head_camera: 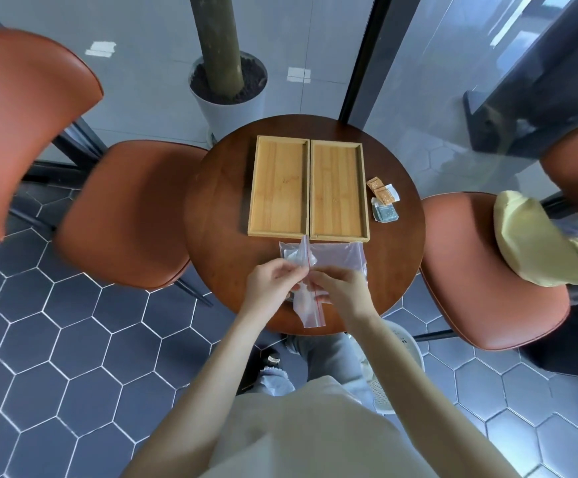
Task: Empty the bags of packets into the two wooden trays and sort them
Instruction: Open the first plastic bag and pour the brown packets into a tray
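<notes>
Two bare hands meet over the near edge of the round dark-wood worktop (211,215), both pinched on a clear zip bag (310,307) with a red seal strip. The left hand (273,284) grips the bag's upper flap, which stands up in a point, and the right hand (344,291) holds the other side just beside it, fingers closed on the plastic. The bag's lower end hangs past the near rim. A second clear bag (336,255) lies flat on the worktop just beyond the hands, touching the near walls of the trays.

The two wooden trays sit side by side at the middle of the worktop, long sides touching: the left tray (278,188) and the right tray (338,191), both bare inside. Near the right edge, beside the right tray, lies a small cluster of packets (383,200) (two orange-brown ones, a blue-grey one, and white ones partly under them).

Brown leather chairs ring the worktop: one (125,215) at the left, one (487,270) at the right carrying a pale yellow cushion (532,236). Beyond the far edge stands a white planter (232,108) with a trunk. The floor (56,357) is dark hexagonal tile.
</notes>
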Demonstrator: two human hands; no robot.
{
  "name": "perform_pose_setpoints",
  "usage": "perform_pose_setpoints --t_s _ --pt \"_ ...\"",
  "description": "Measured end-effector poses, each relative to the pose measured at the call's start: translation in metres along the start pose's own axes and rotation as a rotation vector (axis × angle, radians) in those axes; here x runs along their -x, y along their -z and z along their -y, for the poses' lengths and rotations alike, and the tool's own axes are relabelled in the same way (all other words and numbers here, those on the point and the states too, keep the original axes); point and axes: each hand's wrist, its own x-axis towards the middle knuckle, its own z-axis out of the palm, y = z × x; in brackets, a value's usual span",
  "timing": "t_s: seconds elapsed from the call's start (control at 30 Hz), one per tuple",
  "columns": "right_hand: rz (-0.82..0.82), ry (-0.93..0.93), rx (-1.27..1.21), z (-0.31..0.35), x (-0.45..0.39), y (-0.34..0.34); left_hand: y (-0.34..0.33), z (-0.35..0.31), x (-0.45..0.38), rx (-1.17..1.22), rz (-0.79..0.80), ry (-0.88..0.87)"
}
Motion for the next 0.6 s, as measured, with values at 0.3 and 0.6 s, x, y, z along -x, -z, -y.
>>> perform_pose_setpoints --t_s 0.3,0.6 --pt "-0.11 0.156 0.14 -0.017 0.006 -0.004 -0.02 0.001 0.014 0.043 -0.221 -0.001" --pt "0.062 -0.211 -0.217 -0.019 0.005 0.013 -0.023 0.002 0.018 0.014 -0.237 -0.01"
